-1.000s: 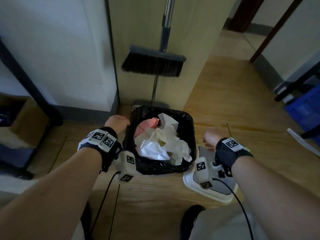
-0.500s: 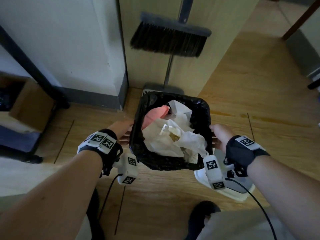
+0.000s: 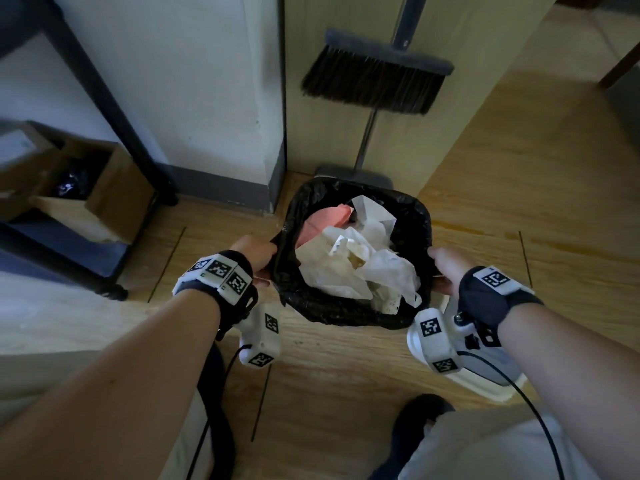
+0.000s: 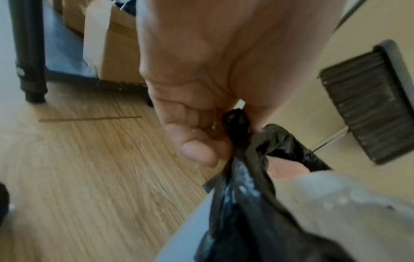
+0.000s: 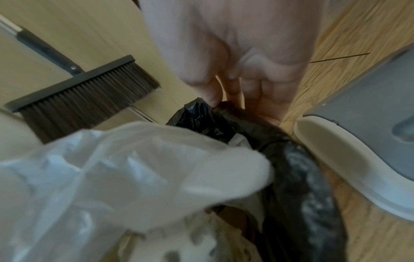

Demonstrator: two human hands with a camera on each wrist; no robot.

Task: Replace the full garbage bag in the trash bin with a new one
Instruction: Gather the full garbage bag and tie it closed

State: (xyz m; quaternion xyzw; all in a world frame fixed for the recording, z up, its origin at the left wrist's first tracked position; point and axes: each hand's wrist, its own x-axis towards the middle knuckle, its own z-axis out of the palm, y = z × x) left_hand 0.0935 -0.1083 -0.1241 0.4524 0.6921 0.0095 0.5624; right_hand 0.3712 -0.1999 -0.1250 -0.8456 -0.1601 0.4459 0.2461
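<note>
Both hands are on the black garbage bag (image 3: 349, 306), one at each side of its open mouth. Left hand (image 3: 254, 252) pinches a gathered twist of the bag's left edge between thumb and curled fingers (image 4: 197, 150); the wrist view shows the plastic bunched in that grip. Right hand (image 3: 446, 268) grips the right edge, thumb (image 5: 208, 92) pressed onto the plastic and the other fingers curled behind it. Bag is full: crumpled white paper and plastic (image 3: 360, 271) piled to the top, a pink piece (image 3: 322, 220) toward the back left. The bin itself cannot be made out under the bag in any view. A white and grey lid (image 3: 485, 379) lies on the wooden floor (image 3: 346, 375) just beside the bag, under the right wrist. Behind the bag a broom (image 3: 374, 81) hangs against a pale panel, with a dustpan (image 3: 353, 174) standing below it. A cardboard box (image 3: 86, 188) sits at far left.
</note>
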